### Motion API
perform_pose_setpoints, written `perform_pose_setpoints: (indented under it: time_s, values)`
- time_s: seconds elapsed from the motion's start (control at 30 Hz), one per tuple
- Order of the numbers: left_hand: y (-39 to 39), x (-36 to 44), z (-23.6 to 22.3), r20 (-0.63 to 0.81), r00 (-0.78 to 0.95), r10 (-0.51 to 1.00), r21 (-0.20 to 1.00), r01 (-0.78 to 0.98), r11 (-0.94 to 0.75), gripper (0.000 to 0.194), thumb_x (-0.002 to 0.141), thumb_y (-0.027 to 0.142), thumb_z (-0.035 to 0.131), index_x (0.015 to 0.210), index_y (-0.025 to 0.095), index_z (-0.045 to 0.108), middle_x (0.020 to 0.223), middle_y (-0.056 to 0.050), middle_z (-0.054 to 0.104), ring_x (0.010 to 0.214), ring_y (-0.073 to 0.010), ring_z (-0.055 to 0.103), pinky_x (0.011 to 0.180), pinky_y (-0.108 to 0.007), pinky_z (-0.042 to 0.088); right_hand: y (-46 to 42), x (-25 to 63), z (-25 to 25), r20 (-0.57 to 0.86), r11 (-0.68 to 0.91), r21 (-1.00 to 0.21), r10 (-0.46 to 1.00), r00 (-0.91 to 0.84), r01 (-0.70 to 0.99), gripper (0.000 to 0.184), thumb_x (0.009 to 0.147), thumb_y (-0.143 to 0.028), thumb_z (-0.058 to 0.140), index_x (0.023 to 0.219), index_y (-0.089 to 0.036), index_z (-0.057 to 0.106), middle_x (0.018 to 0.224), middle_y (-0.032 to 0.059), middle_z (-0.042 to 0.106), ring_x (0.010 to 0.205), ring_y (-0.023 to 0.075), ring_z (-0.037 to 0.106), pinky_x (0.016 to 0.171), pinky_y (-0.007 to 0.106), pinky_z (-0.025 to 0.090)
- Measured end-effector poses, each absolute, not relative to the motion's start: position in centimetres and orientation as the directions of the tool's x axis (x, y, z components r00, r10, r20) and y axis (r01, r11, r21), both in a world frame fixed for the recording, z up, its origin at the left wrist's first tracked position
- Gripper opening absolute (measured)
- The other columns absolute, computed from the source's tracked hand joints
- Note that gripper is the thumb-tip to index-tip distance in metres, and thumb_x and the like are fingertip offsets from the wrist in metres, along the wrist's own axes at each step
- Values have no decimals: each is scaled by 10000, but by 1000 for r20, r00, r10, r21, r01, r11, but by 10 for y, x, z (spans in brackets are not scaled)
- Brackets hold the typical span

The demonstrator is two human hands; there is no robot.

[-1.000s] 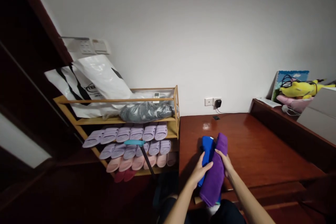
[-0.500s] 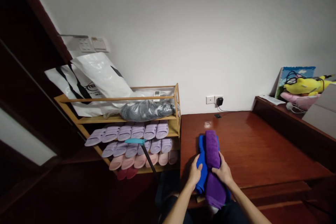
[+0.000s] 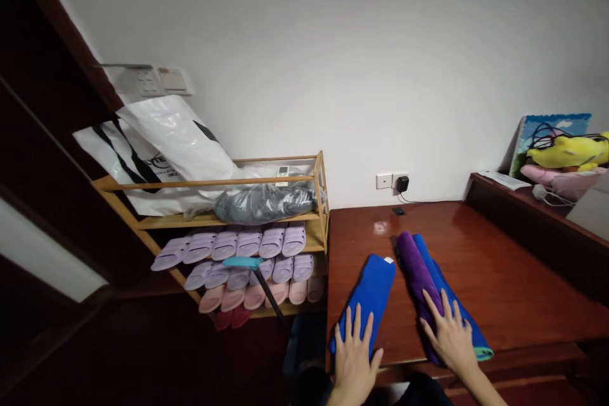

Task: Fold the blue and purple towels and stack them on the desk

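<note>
A folded blue towel (image 3: 370, 295) lies on the red-brown wooden table (image 3: 499, 279), near its left front edge. My left hand (image 3: 354, 355) rests flat on the near end of it, fingers spread. To the right lies a purple towel (image 3: 417, 266) on top of another blue towel (image 3: 457, 304), both angled away to the left. My right hand (image 3: 447, 333) presses flat on these two, fingers stretched out. Neither hand grips anything.
A wooden shoe rack (image 3: 266, 228) with several lilac and pink slippers (image 3: 247, 244) stands left of the table, with plastic bags (image 3: 166, 152) on top. A wall socket with a plug (image 3: 402, 184) is behind. A yellow plush toy (image 3: 566, 152) sits on the raised ledge at right.
The towels were stacked together between both hands. Now one blue towel lies apart to the left under my left hand, and the purple and other blue towel have moved right under my right hand.
</note>
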State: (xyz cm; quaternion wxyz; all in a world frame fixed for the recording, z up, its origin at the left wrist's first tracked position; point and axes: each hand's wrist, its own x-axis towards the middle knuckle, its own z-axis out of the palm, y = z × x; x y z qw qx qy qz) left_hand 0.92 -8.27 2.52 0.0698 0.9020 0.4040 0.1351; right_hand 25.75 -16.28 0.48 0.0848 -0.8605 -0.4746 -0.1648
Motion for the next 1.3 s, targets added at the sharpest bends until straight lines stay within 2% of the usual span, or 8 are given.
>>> perform_pose_setpoints:
  time_s: [0.23, 0.47, 0.57, 0.67, 0.8, 0.93, 1.17, 1.3]
  values:
    - [-78, 14, 23, 313, 630, 710, 107, 720, -686, 639, 899, 328, 433, 1469, 330, 144, 1544, -15, 183, 1398, -313, 164, 1036, -526, 275, -149, 332, 2, 304, -637, 14, 737, 604, 771, 566, 891, -516, 248, 1442, -402, 191, 1521, 81, 211, 1308, 395, 314, 920, 554, 367]
    - [-82, 17, 21, 388, 612, 689, 12, 744, -668, 633, 884, 275, 446, 1462, 321, 193, 1520, -3, 261, 1380, -290, 226, 1022, -484, 292, -122, 411, -1, 247, -757, -51, 623, 743, 652, 624, 866, -605, 176, 1452, -392, 139, 1516, 98, 229, 1274, 408, 362, 921, 577, 345]
    - [-84, 23, 15, 404, 567, 718, 39, 774, -633, 650, 868, 337, 482, 1458, 326, 209, 1511, -5, 281, 1367, -317, 249, 1024, -514, 284, -115, 445, -5, 190, -740, -70, 648, 737, 669, 640, 848, -644, 150, 1446, -418, 113, 1527, 77, 213, 1281, 416, 352, 920, 587, 340]
    - [-83, 27, 6, 342, 539, 770, 117, 788, -604, 667, 860, 387, 494, 1456, 348, 197, 1511, 9, 270, 1364, -338, 254, 1038, -541, 266, -110, 475, -11, 161, -710, -82, 683, 712, 700, 649, 836, -661, 145, 1441, -427, 125, 1543, 66, 178, 1281, 432, 346, 914, 599, 334]
    - [-79, 27, -8, 220, 544, 810, 188, 791, -582, 726, 826, 295, 506, 1455, 379, 153, 1516, 25, 221, 1357, -370, 262, 1028, -573, 271, -104, 503, -18, 171, -690, -117, 695, 699, 714, 660, 825, -676, 165, 1436, -427, 163, 1547, 64, 178, 1278, 436, 342, 913, 607, 321]
    - [-73, 24, -25, 228, 571, 789, 175, 773, -610, 794, 793, 281, 552, 1447, 401, 117, 1500, 16, 245, 1332, -381, 312, 981, -581, 317, -99, 527, -29, 191, -684, -170, 683, 705, 709, 690, 810, -689, 212, 1434, -394, 217, 1540, 84, 202, 1274, 447, 334, 908, 634, 279]
    - [-72, 25, -35, 224, 549, 805, 157, 795, -586, 732, 824, 405, 552, 1436, 431, 151, 1487, 36, 254, 1323, -381, 326, 978, -586, 316, -85, 553, -32, 221, -687, -132, 682, 697, 714, 661, 824, -607, 319, 1420, -322, 307, 1510, 164, 255, 1336, 451, 227, 920, 655, 165]
    - [-75, 28, -26, 226, 557, 800, 154, 790, -593, 726, 830, 318, 512, 1450, 399, 144, 1502, 27, 220, 1338, -365, 303, 987, -583, 314, -70, 506, -18, 338, -712, -40, 651, 680, 702, 540, 903, -349, 226, 1387, -195, 409, 1481, 226, 275, 1392, 369, 145, 995, 617, 126]
